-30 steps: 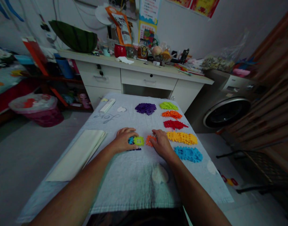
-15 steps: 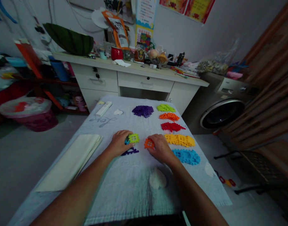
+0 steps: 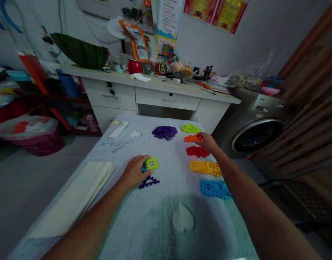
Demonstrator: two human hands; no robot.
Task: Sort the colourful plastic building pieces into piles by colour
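Observation:
My left hand [image 3: 135, 171] grips a lime-green building piece [image 3: 152, 163] with a window grid in it. A blue piece [image 3: 144, 168] shows partly behind my fingers, beside the green one. Just below that hand lies a dark purple triangular frame piece [image 3: 149, 181], flat on the cloth. Out at the right, my right hand [image 3: 208, 142] has its fingertips pinched on an orange piece at the pile of orange pieces [image 3: 191, 138]; my fingers hide part of it. Nearest to it are the red pile [image 3: 197, 151] and the lime-green pile [image 3: 191, 128].
A purple pile [image 3: 164, 132] lies at the back middle. Yellow pieces [image 3: 205, 168] and blue pieces [image 3: 214, 189] lie below my right arm's reach. A folded cream cloth [image 3: 73, 198] and a white box [image 3: 119, 130] are on the left. A desk [image 3: 166, 94] stands behind.
My right hand has moved away from the middle, up and to the right, with an orange window piece, to the orange pile. My left hand stays nearly in place; the view has tilted up slightly.

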